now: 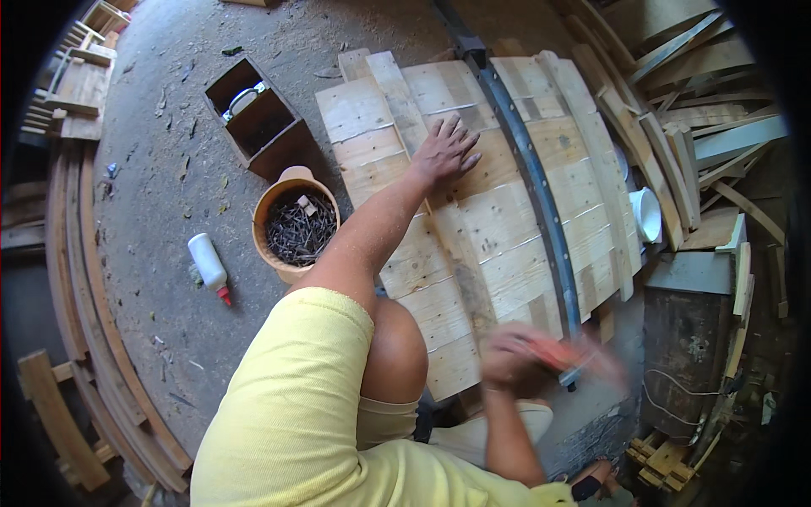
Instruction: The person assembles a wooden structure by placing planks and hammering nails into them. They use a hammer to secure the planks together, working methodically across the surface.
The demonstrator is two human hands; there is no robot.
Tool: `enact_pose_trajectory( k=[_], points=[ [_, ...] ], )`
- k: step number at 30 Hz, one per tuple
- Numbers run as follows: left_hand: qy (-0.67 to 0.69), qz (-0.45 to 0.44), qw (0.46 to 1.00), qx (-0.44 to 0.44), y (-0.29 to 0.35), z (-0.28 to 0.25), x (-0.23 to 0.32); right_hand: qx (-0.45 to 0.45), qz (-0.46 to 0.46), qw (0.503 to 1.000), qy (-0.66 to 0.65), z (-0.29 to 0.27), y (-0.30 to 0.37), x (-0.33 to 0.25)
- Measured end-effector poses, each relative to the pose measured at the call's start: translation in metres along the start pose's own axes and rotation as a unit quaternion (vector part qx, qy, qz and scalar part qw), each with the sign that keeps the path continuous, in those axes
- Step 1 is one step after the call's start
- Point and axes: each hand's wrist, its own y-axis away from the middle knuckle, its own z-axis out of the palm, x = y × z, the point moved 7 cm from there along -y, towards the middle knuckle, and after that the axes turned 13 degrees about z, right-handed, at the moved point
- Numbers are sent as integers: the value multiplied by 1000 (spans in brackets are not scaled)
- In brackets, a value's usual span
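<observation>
A panel of pale boards joined edge to edge [372, 169] lies before me, with white lines along the seams. My left hand [445, 154] rests on it, fingers spread, over a lengthwise batten [401, 97]. A long dark metal bar clamp [528, 160] crosses the panel from the far edge to the near right. At its near end my right hand [509, 357] is smeared by motion beside a blurred orange-red thing [553, 351]. The blur hides the fingers and that thing's kind. A small metal piece [570, 377] shows just under it.
Left of the panel stand a round tub of nails [296, 179] and a dark wooden box [253, 114]. A white bottle with a red tip [208, 262] lies on the concrete floor. Planks [72, 245] line the left; scrap wood [710, 127] and a white bucket [646, 215] are right.
</observation>
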Motion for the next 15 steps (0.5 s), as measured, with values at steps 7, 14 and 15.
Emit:
enact_pose_trajectory(
  k=[7,14,15],
  points=[
    [-9,-14,1000,-2,24,6,-18,-158,248,956,2,38,-55,-35],
    [5,-10,1000,-4,13,4,-3,-108,47,991,69,18,4,11],
    [14,-14,1000,0,10,6,-5,-191,181,927,266,23,25,63]
  ],
)
